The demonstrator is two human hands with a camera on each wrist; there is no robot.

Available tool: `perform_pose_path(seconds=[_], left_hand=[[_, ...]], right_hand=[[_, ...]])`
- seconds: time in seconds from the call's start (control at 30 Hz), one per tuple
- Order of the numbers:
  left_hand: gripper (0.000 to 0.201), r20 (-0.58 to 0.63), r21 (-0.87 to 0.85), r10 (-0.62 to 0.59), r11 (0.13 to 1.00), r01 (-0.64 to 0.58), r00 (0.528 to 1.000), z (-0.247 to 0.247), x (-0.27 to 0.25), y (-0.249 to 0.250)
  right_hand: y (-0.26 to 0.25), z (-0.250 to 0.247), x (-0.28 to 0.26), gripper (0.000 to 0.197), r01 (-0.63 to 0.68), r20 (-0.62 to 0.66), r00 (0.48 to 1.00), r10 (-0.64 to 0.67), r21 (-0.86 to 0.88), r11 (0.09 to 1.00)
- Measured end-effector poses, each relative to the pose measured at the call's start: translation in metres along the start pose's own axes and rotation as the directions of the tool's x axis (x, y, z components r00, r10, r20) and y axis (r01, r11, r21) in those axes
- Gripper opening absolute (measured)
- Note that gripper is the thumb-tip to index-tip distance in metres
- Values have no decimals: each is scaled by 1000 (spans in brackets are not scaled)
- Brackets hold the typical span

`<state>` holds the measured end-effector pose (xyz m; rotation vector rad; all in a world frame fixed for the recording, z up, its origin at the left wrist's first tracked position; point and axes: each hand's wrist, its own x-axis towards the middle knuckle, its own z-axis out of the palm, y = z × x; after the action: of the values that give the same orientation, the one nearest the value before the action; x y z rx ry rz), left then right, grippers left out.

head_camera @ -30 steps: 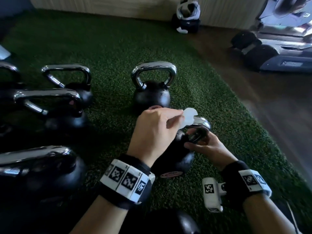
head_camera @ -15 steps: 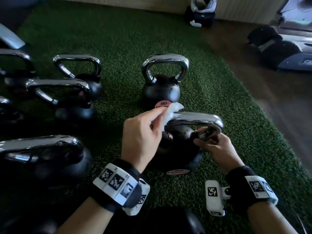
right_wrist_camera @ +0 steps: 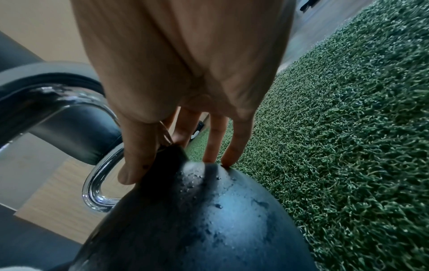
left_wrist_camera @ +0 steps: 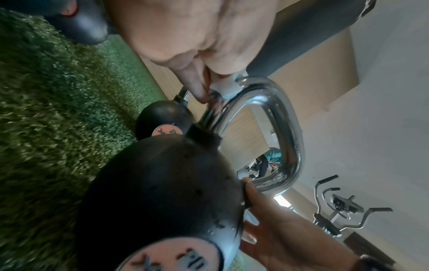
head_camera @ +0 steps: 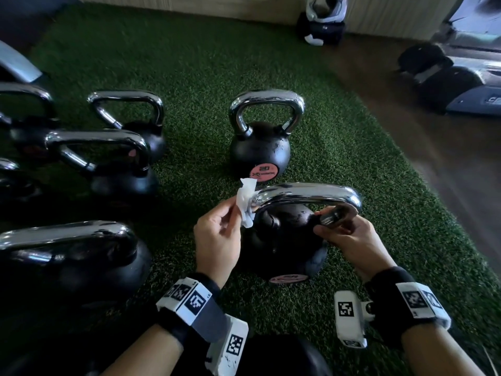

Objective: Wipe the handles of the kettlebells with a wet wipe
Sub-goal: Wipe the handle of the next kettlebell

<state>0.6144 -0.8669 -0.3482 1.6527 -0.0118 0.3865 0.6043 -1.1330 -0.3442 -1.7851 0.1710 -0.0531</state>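
A black kettlebell [head_camera: 282,240] with a chrome handle [head_camera: 306,194] stands on green turf in front of me. My left hand [head_camera: 238,213] pinches a crumpled white wet wipe [head_camera: 245,204] against the handle's left bend. In the left wrist view the wipe [left_wrist_camera: 226,88] sits between thumb and finger at the top corner of the handle [left_wrist_camera: 287,139]. My right hand [head_camera: 330,226] grips the handle's right leg just above the ball. In the right wrist view its thumb lies along the leg and two fingertips touch the wet, speckled ball [right_wrist_camera: 209,210].
Another kettlebell [head_camera: 260,147] stands just behind, and several more [head_camera: 122,169] crowd the left side, the nearest [head_camera: 67,256] large. Turf [head_camera: 206,63] ends at a wooden floor [head_camera: 447,172] on the right, where a gym machine [head_camera: 461,85] stands. A bag [head_camera: 322,20] lies by the back wall.
My left hand slid the wipe leftward along the top of the handle, from near its right end to its left bend. The right hand kept its hold on the right leg.
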Motion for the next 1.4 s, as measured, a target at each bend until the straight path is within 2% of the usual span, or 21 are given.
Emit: perform_pose_path(seconds=[0.13,0.27,0.37,0.43,0.5,0.63,0.73,0.83,0.9,1.0,1.07,1.13,1.2,1.23,1.27,1.33,1.4], left_hand=[[19,66,76,-22,997,17,998,2,-14,-13],[22,103,71,-49,997,42,993,2,-25,-14],[15,150,36,-67,997,62,986,4,-40,-5],[20,113,88,-25,996,15,993,5,-44,-2],[20,51,187,26,982,-35,998,6,-39,-6],[15,65,263,93,959,-107,994,5,-25,-10],[17,52,252,66,965,-77,996,12,-16,-11],[21,37,281,7,960,-17,999,23,4,-14],[23,68,308,24,950,-44,997,32,19,-13],[26,122,310,63,946,-99,991,49,36,-2],[37,146,332,62,937,-108,987,58,43,3],[55,163,346,47,933,-102,986,63,48,8],[57,224,329,-3,942,-73,975,63,52,13],[51,261,324,-16,943,-72,965,63,52,12],[44,277,326,-17,942,-78,961,62,53,8],[36,272,317,24,942,-113,962,59,51,3],[34,248,318,35,941,-116,968,61,50,4]], right_hand=[[0,1,-3,45,-18,1,1000,18,8,1000],[0,2,-3,61,-34,15,999,33,32,999],[-1,2,-4,76,-46,29,999,45,30,998],[-2,2,-5,73,-43,17,999,43,4,999],[-4,3,-8,60,-27,-1,1000,27,-22,999],[-10,-1,-16,34,-23,-35,999,21,-64,998],[-10,-12,-28,28,-8,21,1000,12,-162,987],[-6,-23,-42,24,-37,95,994,53,-161,986],[-6,-24,-51,25,-30,129,990,58,-205,978],[-14,-22,-56,41,37,251,967,40,-295,955],[-29,-20,-54,52,108,363,931,52,-408,907],[-43,-18,-44,56,178,417,908,48,-488,855],[-56,-14,-26,44,189,349,937,-29,-434,881],[-56,-13,-14,30,154,274,960,-54,-357,921],[-56,-9,-3,25,104,224,974,-35,-304,947],[-49,2,14,54,49,258,966,20,-256,965],[-36,13,22,66,-26,325,939,116,-269,963]])
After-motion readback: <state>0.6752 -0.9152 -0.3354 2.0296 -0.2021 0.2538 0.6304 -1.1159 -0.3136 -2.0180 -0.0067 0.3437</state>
